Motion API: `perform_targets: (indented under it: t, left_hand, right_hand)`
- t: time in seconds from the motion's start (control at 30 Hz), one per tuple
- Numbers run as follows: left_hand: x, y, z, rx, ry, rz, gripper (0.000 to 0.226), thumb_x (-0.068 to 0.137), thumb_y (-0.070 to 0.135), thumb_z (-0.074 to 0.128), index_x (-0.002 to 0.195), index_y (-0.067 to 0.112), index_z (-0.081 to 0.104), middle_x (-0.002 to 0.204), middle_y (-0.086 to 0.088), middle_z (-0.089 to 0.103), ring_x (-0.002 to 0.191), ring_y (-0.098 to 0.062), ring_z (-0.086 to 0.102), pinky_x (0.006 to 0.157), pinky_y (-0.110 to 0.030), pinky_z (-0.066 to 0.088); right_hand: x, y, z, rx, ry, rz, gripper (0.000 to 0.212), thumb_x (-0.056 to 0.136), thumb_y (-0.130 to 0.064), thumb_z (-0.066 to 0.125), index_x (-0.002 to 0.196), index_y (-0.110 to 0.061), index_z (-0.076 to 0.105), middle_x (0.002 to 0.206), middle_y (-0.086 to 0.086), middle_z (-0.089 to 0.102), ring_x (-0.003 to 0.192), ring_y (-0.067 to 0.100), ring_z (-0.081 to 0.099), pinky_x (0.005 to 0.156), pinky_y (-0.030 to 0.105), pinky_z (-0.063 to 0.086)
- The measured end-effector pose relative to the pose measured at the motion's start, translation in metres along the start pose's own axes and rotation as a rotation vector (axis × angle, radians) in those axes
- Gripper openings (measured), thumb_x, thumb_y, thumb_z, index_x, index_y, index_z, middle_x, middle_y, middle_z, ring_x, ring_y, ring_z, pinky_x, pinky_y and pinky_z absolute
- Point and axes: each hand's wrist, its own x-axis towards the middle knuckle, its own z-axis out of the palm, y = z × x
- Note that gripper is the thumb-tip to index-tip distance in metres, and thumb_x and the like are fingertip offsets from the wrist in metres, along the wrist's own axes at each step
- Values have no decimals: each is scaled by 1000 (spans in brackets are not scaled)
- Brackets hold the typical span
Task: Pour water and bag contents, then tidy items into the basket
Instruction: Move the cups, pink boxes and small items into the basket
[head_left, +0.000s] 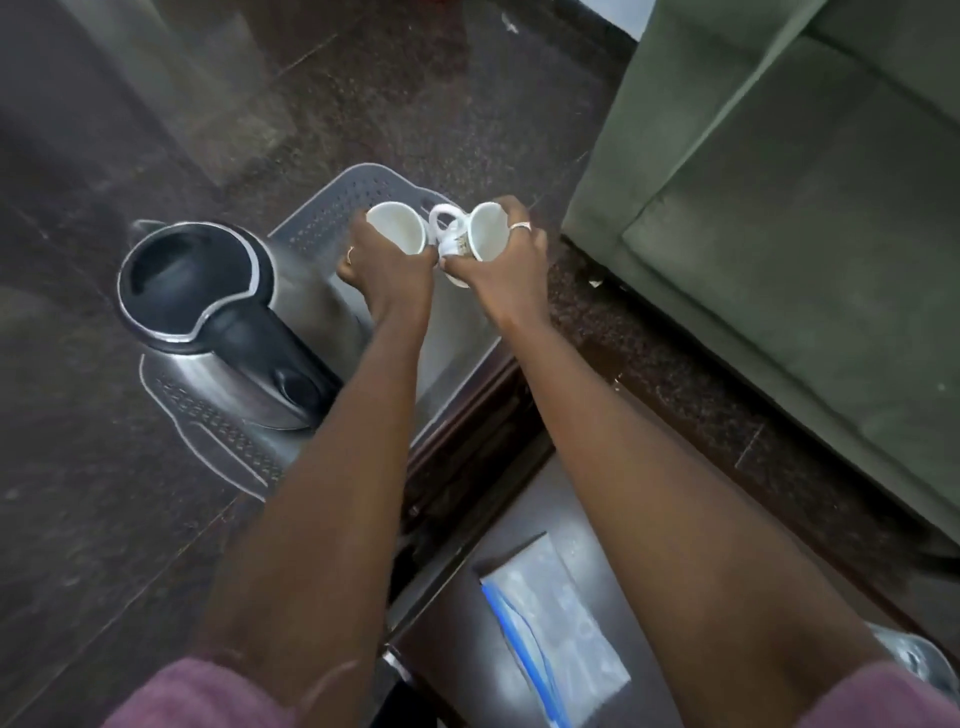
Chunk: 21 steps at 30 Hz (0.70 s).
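basket (332, 208) — floor mostly behind arms, kettle (208, 312) | zip bag (550, 634) contents — blurred

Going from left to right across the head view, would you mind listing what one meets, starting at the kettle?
Kettle → left hand holding a white cup → right hand holding a patterned cup → green sofa.
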Motion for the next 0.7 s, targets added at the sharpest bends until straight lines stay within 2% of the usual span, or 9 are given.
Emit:
perform_targets:
  t: [0.13,0.2,0.3,0.37,0.43,0.53,0.7]
  left_hand:
    - [9,-20,11,-14,34,-108,77,71,27,76,134,12,36,131,-12,54,125,-32,42,105,-35,30]
    - [9,-26,14,26,49,-95,75,73,24,73,137,13,34,131,-14,53,124,-33,39,107,-37,31]
    - [15,-32,17,76,103,-65,73,76,20,69,139,9,33,136,-16,47,126,-33,37,110,-35,24]
    - [15,-35,15,80,134,-24,71,76,16,67,138,4,35,140,-17,43,129,-32,35,110,-31,19]
    - [10,-37,13,78,126,6,68,76,14,68,136,3,37,141,-18,41,129,-33,37,111,-33,23]
    - [7,-41,7,24,120,11,61,76,8,67,131,0,43,140,-18,40,125,-32,42,109,-32,30]
    - [13,-43,1,12,129,-62,63,79,-4,57,138,1,35,146,-18,30,132,-31,35,113,-31,26]
  right_hand:
    - [22,3,27,-16,-19,-3,71,67,-23,76,130,-23,44,113,4,41,89,10,41,70,9,30]
    - [25,5,35,-39,-35,-62,75,64,-18,78,130,-21,44,112,3,39,91,12,43,72,2,28]
    - [30,8,50,-93,-10,-86,77,59,-18,80,127,-16,44,117,6,40,100,21,52,75,7,28]
    - [31,11,58,-125,34,-93,75,58,-18,80,124,-13,45,118,7,41,98,24,54,74,8,29]
    - [29,13,63,-157,80,-103,73,57,-17,79,122,-12,46,118,7,42,96,25,56,73,8,31]
    - [28,13,69,-196,127,-87,73,58,-16,77,124,-14,45,123,7,42,100,27,57,79,21,39]
    - [28,9,73,-303,157,-70,77,61,-25,78,128,-16,41,125,5,43,102,29,58,81,35,48]
